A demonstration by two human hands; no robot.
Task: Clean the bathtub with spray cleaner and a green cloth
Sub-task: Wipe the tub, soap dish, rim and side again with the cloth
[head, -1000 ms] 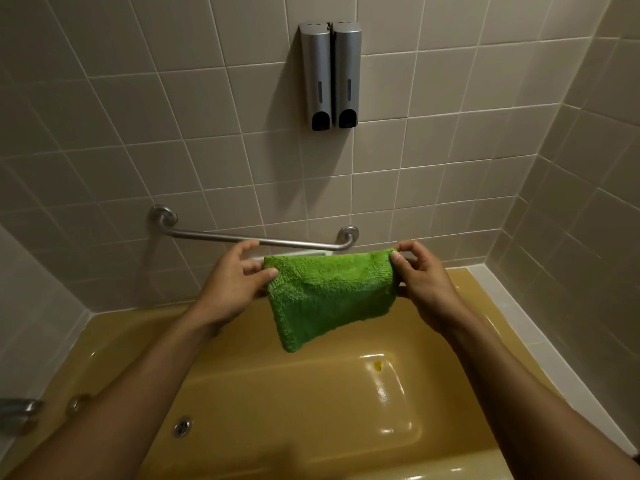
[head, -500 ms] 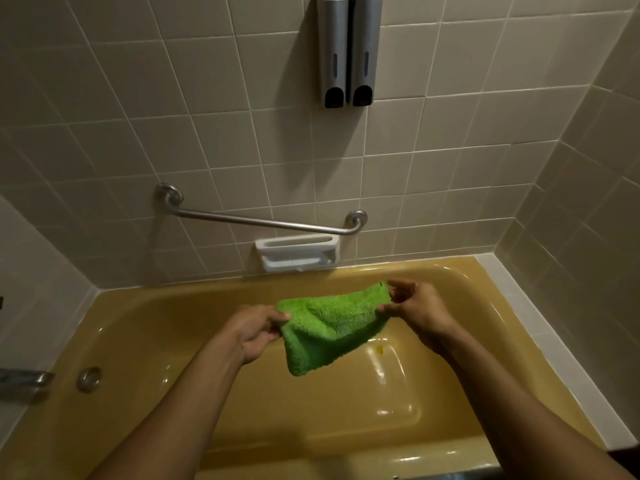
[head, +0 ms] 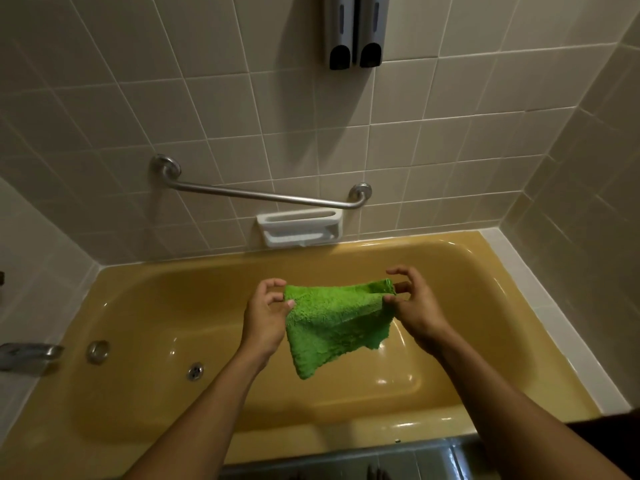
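A fluffy green cloth point(head: 332, 323) hangs in the air over the middle of the mustard-yellow bathtub point(head: 145, 393). My left hand point(head: 265, 317) pinches its upper left corner between thumb and fingers. My right hand point(head: 414, 303) pinches the upper right corner, where the cloth is folded over. The cloth's lower corner droops toward the tub floor. No spray cleaner bottle is in view.
A steel grab bar point(head: 263, 195) and a white soap dish point(head: 299, 228) sit on the tiled back wall, with two grey dispensers point(head: 355, 32) above. A faucet spout point(head: 31, 351), overflow plate point(head: 98, 351) and drain point(head: 195, 371) lie at the tub's left end.
Both hands have lowered the cloth from grab-bar height down over the tub. The view has tilted downward, showing more of the tub and its near rim.
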